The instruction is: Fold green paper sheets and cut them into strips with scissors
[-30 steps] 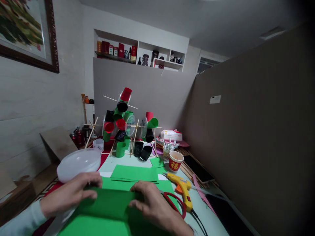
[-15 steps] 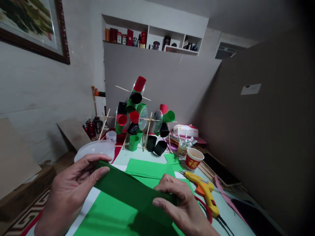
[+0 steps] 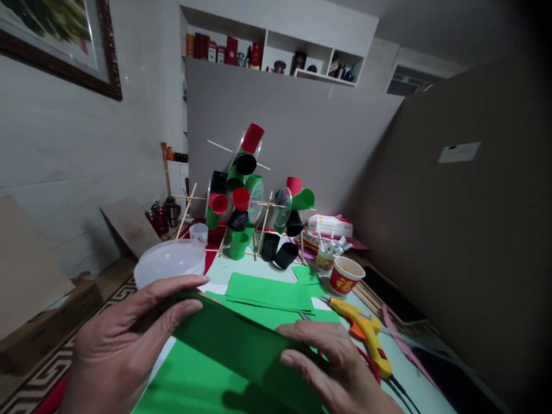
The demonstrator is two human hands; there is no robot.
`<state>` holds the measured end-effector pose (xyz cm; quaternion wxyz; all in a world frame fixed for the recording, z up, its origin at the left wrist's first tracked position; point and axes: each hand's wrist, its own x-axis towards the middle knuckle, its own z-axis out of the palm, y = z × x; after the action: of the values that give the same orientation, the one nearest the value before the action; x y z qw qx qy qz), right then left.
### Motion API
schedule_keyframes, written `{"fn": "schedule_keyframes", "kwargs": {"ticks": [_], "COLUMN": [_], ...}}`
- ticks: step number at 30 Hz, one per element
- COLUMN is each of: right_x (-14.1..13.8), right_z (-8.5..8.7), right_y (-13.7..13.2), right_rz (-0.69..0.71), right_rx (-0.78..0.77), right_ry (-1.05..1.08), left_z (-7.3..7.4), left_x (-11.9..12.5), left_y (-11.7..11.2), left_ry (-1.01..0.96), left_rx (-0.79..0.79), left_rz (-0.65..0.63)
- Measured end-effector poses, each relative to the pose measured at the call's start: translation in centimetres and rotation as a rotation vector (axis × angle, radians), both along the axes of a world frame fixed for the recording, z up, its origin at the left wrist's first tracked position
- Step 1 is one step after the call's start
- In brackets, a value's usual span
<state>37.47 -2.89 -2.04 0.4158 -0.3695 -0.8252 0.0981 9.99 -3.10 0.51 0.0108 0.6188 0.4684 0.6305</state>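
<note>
A strip of green paper (image 3: 237, 339) is held up in front of me, bowed slightly along its length. My left hand (image 3: 125, 339) pinches its left end between thumb and fingers. At the right end, my right hand (image 3: 332, 362) grips it with the thumb in front and the fingers behind. Below the strip, a larger green sheet (image 3: 185, 379) lies on the table, and cut green pieces (image 3: 269, 291) lie just beyond. A yellow hot glue gun (image 3: 362, 330) rests to the right of my right hand. Part of a red-handled tool is hidden behind that hand.
Behind the paper stands a structure of wooden sticks (image 3: 185, 214), clear discs (image 3: 256, 202) and red, green and black paper cups (image 3: 238, 245). A white plastic bowl (image 3: 170, 261) is at left. A red-and-white paper cup (image 3: 346, 277) and a cup of markers (image 3: 324, 259) stand at right.
The view has shifted slightly. Both hands keep their hold on the green paper strip, which bows a little more, and the right hand's fingers look a bit more stretched along it.
</note>
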Motion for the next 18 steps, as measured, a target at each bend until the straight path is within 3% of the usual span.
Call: {"fn": "schedule_keyframes", "kwargs": {"ticks": [3,7,14,18], "right_x": [-0.3,-0.5,-0.3,-1.1], "right_z": [0.2,0.4,0.8,1.2], "right_y": [-0.2,-0.6,-0.5,-0.4], "right_rz": [0.049,0.142,0.079,0.088], "right_rx": [-0.019,-0.157,-0.455,-0.485], "right_ry": [0.006,0.023,-0.254,-0.328], "left_z": [-0.9,-1.8,-0.9,-1.2], "left_x": [-0.5,-1.1,0.0,1.1], "left_y": [0.4,1.1,1.6,1.6], "left_ry": [-0.045,-0.104,-0.13,-0.069], "left_rx": [-0.033,-0.179,-0.306,-0.335], "left_rz": [-0.038,-0.041,-0.064,-0.063]}}
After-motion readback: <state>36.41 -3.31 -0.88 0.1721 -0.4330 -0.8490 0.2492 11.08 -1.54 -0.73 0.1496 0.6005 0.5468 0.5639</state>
